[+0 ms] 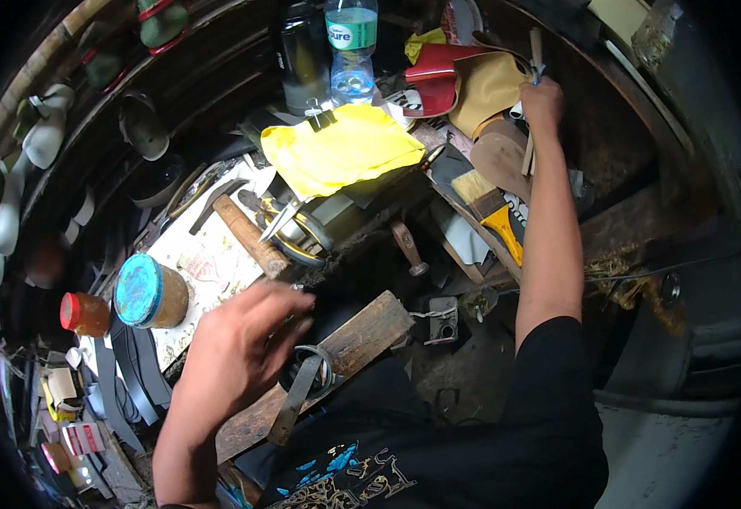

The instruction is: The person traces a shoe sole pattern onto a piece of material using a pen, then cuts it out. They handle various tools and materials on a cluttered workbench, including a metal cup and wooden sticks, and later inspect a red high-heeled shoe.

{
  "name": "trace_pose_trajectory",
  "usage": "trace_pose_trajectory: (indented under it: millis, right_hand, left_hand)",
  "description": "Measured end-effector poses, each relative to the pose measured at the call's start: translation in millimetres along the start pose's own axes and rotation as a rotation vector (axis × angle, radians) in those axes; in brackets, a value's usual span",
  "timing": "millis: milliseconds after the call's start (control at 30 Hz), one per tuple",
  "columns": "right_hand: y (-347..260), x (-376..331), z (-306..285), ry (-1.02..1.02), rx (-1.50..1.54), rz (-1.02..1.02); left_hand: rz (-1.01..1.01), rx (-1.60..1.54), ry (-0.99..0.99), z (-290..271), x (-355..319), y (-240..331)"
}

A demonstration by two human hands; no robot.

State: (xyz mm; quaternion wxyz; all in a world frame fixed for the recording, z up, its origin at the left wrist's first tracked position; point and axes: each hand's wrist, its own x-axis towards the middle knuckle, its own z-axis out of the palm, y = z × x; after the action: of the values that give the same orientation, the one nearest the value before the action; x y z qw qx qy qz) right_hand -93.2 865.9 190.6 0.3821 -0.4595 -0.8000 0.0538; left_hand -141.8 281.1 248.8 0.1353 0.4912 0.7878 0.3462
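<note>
Two ways at once, stretching bare arms over a whitish board (188,246) at the left and a worn wooden plank (370,327) close to the body. Looking down, beyond these, on a bright yellow sheet (341,153), and right of it on a red piece (430,81) and a tan piece (485,85) of sheet material. Holding the left hand (243,339) near the plank, loosely curling its empty fingers. Extending the right hand (544,106) far up to the right, beside the tan piece, bending its fingers inward. Finding a hammer (247,237) lying partly on the board, near the left fingertips; left of the right forearm, a yellow-handled brush (502,229); at the board's left edge, a blue-lidded jar (141,293). Meeting, with the right hand, a slim pale stick (536,47) rising past the knuckles (not showing clearly enough to tell whether clamped or merely touching).
</note>
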Motion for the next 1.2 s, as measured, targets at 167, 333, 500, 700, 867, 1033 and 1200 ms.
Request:
trace_pose_trajectory:
  millis: [167, 333, 500, 700, 867, 1033, 1200]
  right_hand:
    - [-11, -39, -34, 0.276, 0.167, 0.128]
    - [-1, -71, -74, 0.32, 0.276, 0.138]
    - [1, -124, -107, 0.286, 0.225, 0.157]
    - [-6, -170, -121, 0.081, 0.315, 0.132]
    - [-7, -187, -114, -0.608, 0.525, 0.123]
    - [-18, -187, -133, -0.746, 0.417, 0.065]
    - [-43, -156, -164, -0.102, 0.392, 0.17]
  left_hand:
    - [0.107, 0.048, 0.056, 21, 107, -8]
    - [0.185, -0.182, 0.213, 74, 208, -8]
    - [0.215, -0.296, 0.246, 128, 262, 11]
    - [0.348, -0.533, -0.068, 175, 274, 39]
    - [-0.023, -0.857, -0.099, 200, 280, 38]
    - [-0.096, -0.677, 0.001, 212, 275, 20]
    - [0.136, -0.31, -0.18, 229, 267, 26]
